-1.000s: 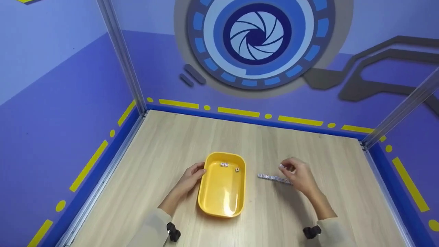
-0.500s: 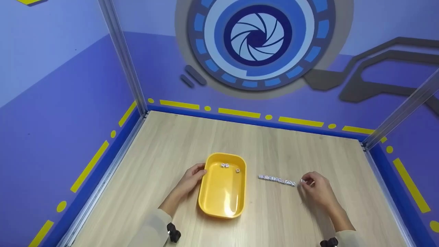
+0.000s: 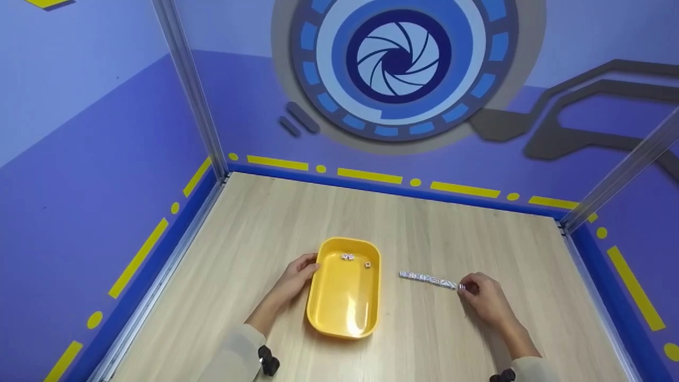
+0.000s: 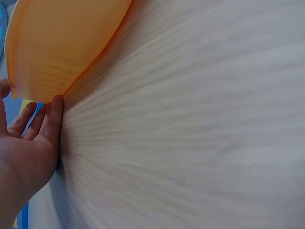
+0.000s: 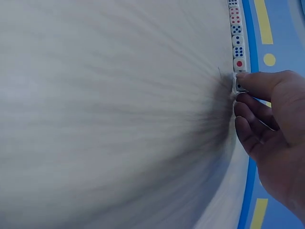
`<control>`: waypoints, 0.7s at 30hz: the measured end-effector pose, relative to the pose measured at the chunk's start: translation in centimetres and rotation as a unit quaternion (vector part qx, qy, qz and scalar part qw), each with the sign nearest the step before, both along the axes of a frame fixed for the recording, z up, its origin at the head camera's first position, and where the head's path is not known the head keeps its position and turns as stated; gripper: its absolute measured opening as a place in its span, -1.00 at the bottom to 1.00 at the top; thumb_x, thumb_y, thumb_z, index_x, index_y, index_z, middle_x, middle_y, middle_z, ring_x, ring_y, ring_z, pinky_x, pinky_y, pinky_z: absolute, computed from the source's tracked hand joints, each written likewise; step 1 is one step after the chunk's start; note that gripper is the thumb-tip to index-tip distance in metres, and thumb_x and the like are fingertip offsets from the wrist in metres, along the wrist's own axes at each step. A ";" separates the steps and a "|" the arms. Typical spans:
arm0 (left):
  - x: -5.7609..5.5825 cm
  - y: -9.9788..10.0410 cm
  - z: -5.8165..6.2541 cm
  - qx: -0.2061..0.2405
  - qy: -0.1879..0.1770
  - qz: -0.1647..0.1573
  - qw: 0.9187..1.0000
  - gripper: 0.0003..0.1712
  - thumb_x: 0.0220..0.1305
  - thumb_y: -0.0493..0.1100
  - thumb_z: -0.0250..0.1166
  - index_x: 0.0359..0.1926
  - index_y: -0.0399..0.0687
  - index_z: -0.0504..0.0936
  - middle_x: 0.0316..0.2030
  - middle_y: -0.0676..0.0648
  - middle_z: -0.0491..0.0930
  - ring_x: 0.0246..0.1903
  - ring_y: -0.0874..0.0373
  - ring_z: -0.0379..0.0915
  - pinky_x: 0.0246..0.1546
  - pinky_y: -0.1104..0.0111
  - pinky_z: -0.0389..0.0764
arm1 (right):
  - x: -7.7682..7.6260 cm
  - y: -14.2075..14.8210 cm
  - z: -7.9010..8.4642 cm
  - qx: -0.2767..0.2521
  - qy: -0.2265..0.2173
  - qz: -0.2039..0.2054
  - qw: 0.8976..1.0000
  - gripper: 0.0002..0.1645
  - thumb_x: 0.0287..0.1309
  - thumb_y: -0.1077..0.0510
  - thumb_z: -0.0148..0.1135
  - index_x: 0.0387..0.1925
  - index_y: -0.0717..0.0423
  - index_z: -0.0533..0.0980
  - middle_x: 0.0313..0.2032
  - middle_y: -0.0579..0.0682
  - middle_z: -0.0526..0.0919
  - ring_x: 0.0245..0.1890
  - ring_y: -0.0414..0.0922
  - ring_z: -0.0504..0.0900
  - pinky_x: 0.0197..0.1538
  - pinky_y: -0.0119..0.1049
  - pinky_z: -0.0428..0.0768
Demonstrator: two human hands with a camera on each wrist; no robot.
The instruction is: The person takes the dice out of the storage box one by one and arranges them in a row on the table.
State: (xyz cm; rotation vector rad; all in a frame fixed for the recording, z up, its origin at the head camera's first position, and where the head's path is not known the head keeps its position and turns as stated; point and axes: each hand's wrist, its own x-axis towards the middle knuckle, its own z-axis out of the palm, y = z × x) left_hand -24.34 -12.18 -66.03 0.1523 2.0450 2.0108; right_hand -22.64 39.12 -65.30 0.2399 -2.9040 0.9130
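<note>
My left hand grips the left side of a yellow plastic tray, thumb over the rim and fingers against the outer wall. Inside the tray's far end lie two white dice side by side and a single die to their right. Right of the tray a straight row of dice runs across the table. At the row's right end my right hand pinches a white die between thumb and fingers, right up against the last die, which shows a red dot in the right wrist view.
The wooden table is bounded at the back by a blue printed wall and on both sides by similar panels. Metal posts stand at the back corners. A black wrist device sits at the left sleeve.
My right hand, with the die, has moved from above the row out to its right end, then slightly left until the die meets the row. The left hand and tray stay put.
</note>
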 end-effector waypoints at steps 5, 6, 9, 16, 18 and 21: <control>0.0 0.1 -0.1 -0.006 0.003 0.003 1.000 -0.48 0.51 -0.04 0.09 0.38 -0.12 0.36 0.31 -0.14 0.42 0.26 -0.01 0.38 0.20 0.23 0.50 | -0.5 0.0 -0.2 -0.002 -0.005 0.003 1.000 -0.86 0.15 0.25 0.41 -0.25 0.06 0.62 -0.33 -0.08 0.58 -0.32 -0.15 0.51 -0.32 -0.33 0.53; 0.0 0.1 -0.1 -0.004 0.001 0.003 1.000 -0.48 0.51 -0.04 0.09 0.38 -0.12 0.36 0.31 -0.14 0.42 0.26 0.00 0.38 0.19 0.23 0.50 | -0.5 -0.1 -0.2 -0.003 -0.007 0.003 1.000 -0.87 0.15 0.25 0.40 -0.25 0.06 0.62 -0.33 -0.08 0.58 -0.33 -0.15 0.51 -0.32 -0.33 0.53; 0.0 0.0 -0.2 0.003 -0.002 0.001 1.000 -0.48 0.51 -0.05 0.09 0.38 -0.11 0.36 0.31 -0.14 0.41 0.26 -0.01 0.38 0.18 0.24 0.51 | -0.6 -0.2 -0.1 -0.003 -0.011 0.006 1.000 -0.86 0.15 0.26 0.40 -0.24 0.07 0.62 -0.32 -0.06 0.58 -0.33 -0.15 0.51 -0.31 -0.34 0.53; -0.1 -0.2 -0.4 0.027 0.022 -0.021 0.999 -0.45 0.52 -0.05 0.09 0.39 -0.21 0.32 0.27 -0.28 0.42 0.24 -0.16 0.38 0.17 0.17 0.52 | -0.4 -0.6 0.3 -0.008 -0.018 0.011 1.000 -0.78 0.09 0.29 0.42 -0.18 0.13 0.63 -0.33 -0.04 0.57 -0.35 -0.15 0.50 -0.37 -0.37 0.51; -0.1 -0.2 -0.4 0.025 0.020 -0.019 0.999 -0.45 0.52 -0.05 0.09 0.39 -0.20 0.33 0.28 -0.26 0.42 0.24 -0.13 0.39 0.17 0.19 0.52 | -0.4 -0.7 0.2 -0.008 -0.018 0.012 1.000 -0.77 0.09 0.26 0.44 -0.18 0.12 0.64 -0.33 -0.03 0.57 -0.36 -0.15 0.49 -0.38 -0.37 0.50; -0.1 -0.2 -0.3 0.020 0.017 -0.011 1.000 -0.46 0.51 -0.05 0.09 0.39 -0.20 0.34 0.29 -0.25 0.41 0.25 -0.10 0.38 0.18 0.21 0.52 | -0.4 -0.9 0.1 -0.010 -0.018 0.011 1.000 -0.77 0.09 0.22 0.47 -0.18 0.08 0.64 -0.34 -0.04 0.56 -0.37 -0.15 0.48 -0.39 -0.38 0.48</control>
